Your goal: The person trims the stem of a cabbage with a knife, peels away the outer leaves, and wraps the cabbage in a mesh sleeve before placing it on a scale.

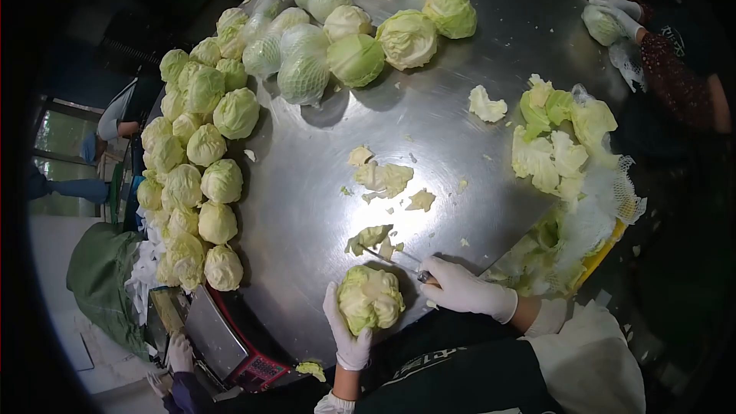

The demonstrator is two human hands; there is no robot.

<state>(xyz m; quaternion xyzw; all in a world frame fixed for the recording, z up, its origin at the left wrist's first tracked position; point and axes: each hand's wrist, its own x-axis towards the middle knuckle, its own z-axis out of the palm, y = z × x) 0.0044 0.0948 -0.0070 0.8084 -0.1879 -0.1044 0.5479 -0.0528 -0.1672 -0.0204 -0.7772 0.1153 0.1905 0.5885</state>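
My left hand (350, 343), in a white glove, is wrapped round the left and lower side of a pale green cabbage (369, 299) at the near edge of the metal table. Its cut stem end faces up. In my gloved right hand (469, 290) is a knife (392, 262), its handle in my fist and its thin blade pointing left, just beyond the cabbage. Close to the blade tip lie a wilted green leaf (369, 238) and small scraps. Farther off, torn yellowish leaves (385, 178) are scattered on the steel.
Many bare cabbages (182, 184) are piled along the left, with net-wrapped ones (302, 69) at the back. A heap of leaves and netting (567, 153) lies on the right above a yellow crate edge (599, 259). A red scale (261, 368) stands lower left. Co-workers' gloved hands (617, 14) handle cabbages around the table.
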